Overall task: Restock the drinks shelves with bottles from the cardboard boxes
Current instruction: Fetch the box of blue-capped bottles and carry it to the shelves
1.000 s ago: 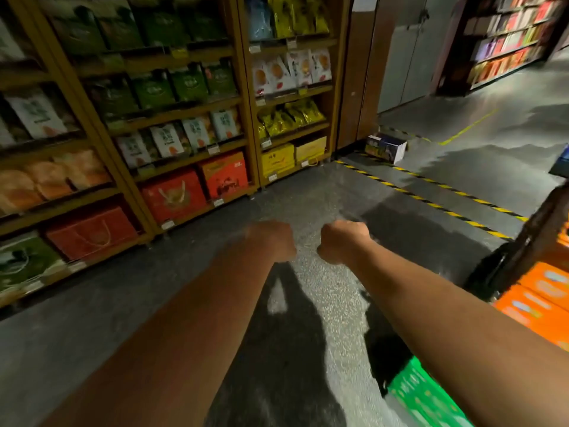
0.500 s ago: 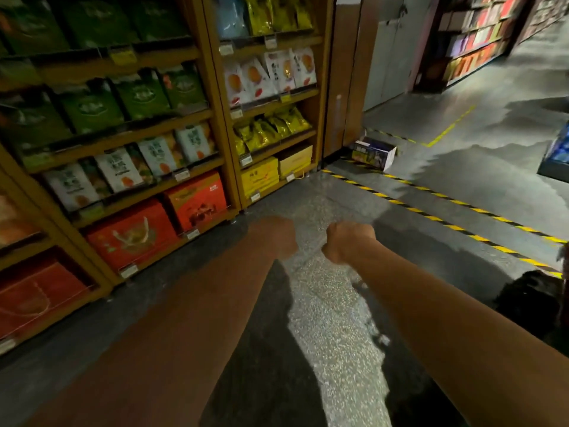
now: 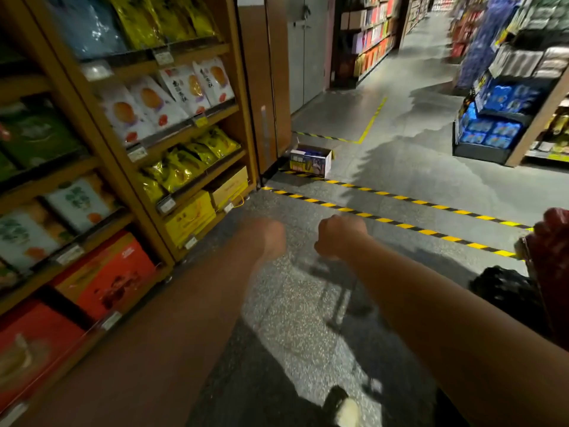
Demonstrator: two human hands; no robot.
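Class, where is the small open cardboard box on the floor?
Head view, ahead near centre: the cardboard box stands on the floor at the foot of the wooden pillar ending the left shelving, beyond the striped tape.

Cardboard box: open top, printed sides, upright on floor, well fwd.

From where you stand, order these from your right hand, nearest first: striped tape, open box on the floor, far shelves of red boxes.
1. Striped tape: floor, just ahead of the right hand.
2. Open box: beyond the tape, by the pillar.
3. Far shelves: down the aisle, upper middle.
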